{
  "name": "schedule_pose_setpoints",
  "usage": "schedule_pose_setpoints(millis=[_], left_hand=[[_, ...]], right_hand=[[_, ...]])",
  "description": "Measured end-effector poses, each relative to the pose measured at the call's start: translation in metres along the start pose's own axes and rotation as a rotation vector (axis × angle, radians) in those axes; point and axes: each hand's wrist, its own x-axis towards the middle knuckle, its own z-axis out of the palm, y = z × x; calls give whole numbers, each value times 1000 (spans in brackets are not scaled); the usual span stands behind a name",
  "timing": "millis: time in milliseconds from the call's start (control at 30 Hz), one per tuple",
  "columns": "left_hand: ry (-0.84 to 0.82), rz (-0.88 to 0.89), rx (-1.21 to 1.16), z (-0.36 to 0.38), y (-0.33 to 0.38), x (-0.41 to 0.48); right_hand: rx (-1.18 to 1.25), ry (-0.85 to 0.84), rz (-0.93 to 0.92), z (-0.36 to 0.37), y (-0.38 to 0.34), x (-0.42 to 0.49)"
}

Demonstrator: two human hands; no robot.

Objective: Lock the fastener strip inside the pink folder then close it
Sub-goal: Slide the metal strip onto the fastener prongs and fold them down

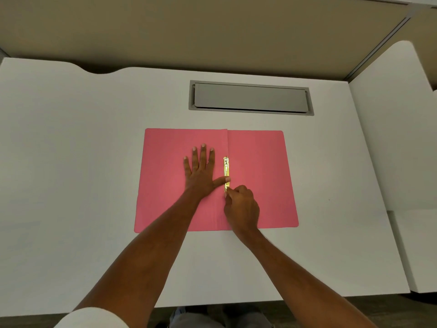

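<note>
The pink folder (260,166) lies open and flat on the white desk (71,162). A gold metal fastener strip (226,166) runs along its centre fold. My left hand (201,171) rests flat on the left leaf, fingers spread, with the thumb tip pressing on the strip's lower half. My right hand (241,204) is curled at the strip's near end, fingertips pinching it. That near end is hidden under my fingers.
A grey cable-tray lid (250,98) is set into the desk behind the folder. A beige partition wall (212,31) stands at the back. A second white desk surface (402,138) adjoins on the right. The desk's front edge is near my body.
</note>
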Motion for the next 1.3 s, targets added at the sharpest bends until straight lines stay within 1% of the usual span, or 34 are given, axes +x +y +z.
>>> schedule_pose_setpoints(millis=[67,267,433,567,800,867,1167,1300], left_hand=[[4,2,-2,-1,1,0],[7,5,5,-1,0,-1],[6,11,14,0,0,-1],[-5,9,-11,-2,0,-2],[3,18,-12,0,-1,-2],[-1,13,-5,-1,0,-2],[-3,14,-3,-1,1,-3],[-3,11,-16,-3,0,-3]], right_hand=[[-74,-1,-35,1,-1,-2],[-194,11,-157,6,-4,-6],[-302,-54,-155,3,-14,-4],[-273,-124,-118,3,-21,-1],[-238,-164,-76,5,-28,-4],[-260,-151,-70,5,-28,-5],[-301,-126,-114,6,-18,-12],[-298,-121,-168,7,-11,-8]])
